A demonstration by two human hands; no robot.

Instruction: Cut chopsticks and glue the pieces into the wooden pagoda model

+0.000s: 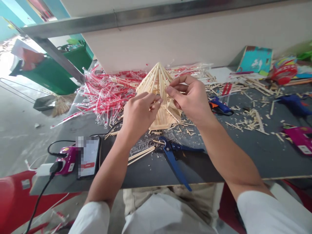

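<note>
Cone-roofed model of pale wooden sticks (pixel 156 81) is up on the dark grey tabletop (pixel 270 159), between both hands. Left hand (pixel 141 109) half-curled, right hand (pixel 186 94) near-pinched at the roof; can't tell what either grips. Blue-handled cutter (pixel 174 162) lies nearer the person.

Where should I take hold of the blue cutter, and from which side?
Best, I'd judge, by the long handle of the blue cutter, with the right hand coming from the near side of the table. That handle slants toward the person and its end reaches the table edge, while the cutting head points away, beside loose sticks.
</note>
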